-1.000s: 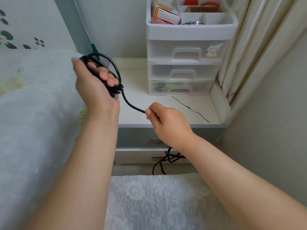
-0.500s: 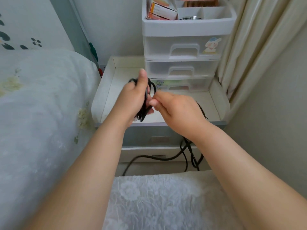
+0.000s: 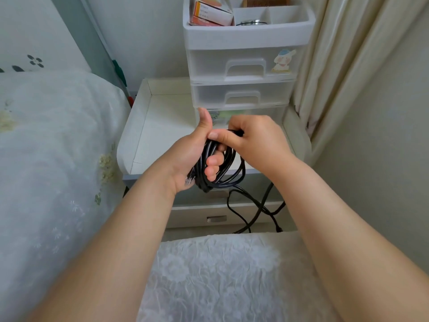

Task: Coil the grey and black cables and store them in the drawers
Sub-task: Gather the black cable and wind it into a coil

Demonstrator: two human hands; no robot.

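A black cable is wound in several loops around my left hand, which grips the coil with the thumb up. My right hand pinches the cable at the top of the coil, touching the left thumb. The loose rest of the cable hangs down in front of the nightstand toward the floor. A clear connector tip sticks out under my left palm. The plastic drawer unit stands behind my hands with its drawers closed. No grey cable is in view.
The white nightstand has a raised rim and two front drawers. A bed with pale bedding lies on the left, a curtain on the right. The unit's top tray holds boxes and small items.
My left hand carried the coil from the upper left down to the middle. My right hand came up to it and laid another loop on the coil; the loose cable shifted below.
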